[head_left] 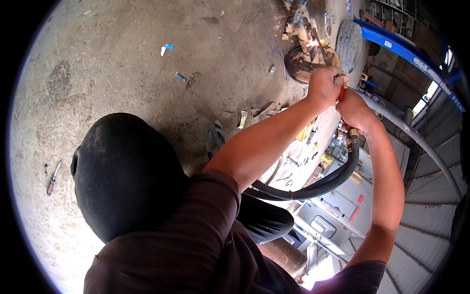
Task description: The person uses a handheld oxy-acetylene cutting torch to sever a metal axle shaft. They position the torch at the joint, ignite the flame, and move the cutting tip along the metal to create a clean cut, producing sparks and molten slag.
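Observation:
My left hand (325, 89) closes around the front part of a gas torch with a red handle (341, 93). Just behind it, my right hand (358, 111) grips the torch's rear end, where brass fittings (353, 133) join two black hoses (338, 179). The torch's thin dark tube (321, 49) points away from me at a worn metal part (303, 36). A bright orange-white glow (312, 44) shows on that part beside the tube. Under it is a rusty round metal plate (296, 67) on the floor.
A tyre (349, 46) stands right of the plate, near a blue beam (399, 46). Scattered scraps and tools lie on the concrete floor (122, 63). A screwdriver (52, 183) is far left. My black-clad knee (127, 171) fills the lower left; a rusty cylinder (284, 257) is below.

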`<move>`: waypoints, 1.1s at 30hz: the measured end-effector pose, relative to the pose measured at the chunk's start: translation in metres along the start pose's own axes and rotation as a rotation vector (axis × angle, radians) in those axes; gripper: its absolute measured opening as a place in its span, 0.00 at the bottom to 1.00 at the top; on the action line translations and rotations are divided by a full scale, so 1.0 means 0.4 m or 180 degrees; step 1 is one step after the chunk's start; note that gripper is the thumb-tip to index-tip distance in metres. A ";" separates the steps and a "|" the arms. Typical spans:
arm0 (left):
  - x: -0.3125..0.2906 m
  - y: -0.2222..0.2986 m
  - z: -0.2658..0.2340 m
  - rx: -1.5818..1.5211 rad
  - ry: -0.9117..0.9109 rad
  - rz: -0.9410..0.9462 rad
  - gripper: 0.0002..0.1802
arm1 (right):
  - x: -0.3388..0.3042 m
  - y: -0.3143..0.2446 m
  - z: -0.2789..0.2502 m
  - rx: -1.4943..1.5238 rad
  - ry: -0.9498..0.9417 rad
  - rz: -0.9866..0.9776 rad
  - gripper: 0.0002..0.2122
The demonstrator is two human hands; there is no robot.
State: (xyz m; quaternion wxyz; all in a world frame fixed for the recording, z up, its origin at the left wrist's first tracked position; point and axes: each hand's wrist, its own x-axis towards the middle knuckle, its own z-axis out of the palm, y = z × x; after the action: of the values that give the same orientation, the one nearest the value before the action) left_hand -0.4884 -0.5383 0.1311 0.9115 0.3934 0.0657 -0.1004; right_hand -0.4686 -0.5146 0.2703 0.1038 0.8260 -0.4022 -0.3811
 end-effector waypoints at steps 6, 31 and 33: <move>-0.002 0.009 -0.006 -0.0049 0.0022 -0.0048 0.11 | 0.008 -0.007 -0.010 -0.0203 -0.0149 0.0040 0.11; 0.009 0.011 0.006 -0.0065 0.0216 -0.0398 0.16 | 0.005 0.001 -0.009 0.0077 -0.0146 0.0026 0.12; 0.011 0.006 0.007 -0.0074 0.0212 -0.0399 0.17 | 0.005 0.000 -0.010 0.0072 -0.0171 -0.0016 0.12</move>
State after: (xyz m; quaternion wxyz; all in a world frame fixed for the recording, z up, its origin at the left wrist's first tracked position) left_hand -0.4835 -0.5395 0.1339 0.9052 0.3811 0.1216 -0.1434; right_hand -0.4650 -0.5166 0.2720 0.0827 0.8176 -0.4071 -0.3988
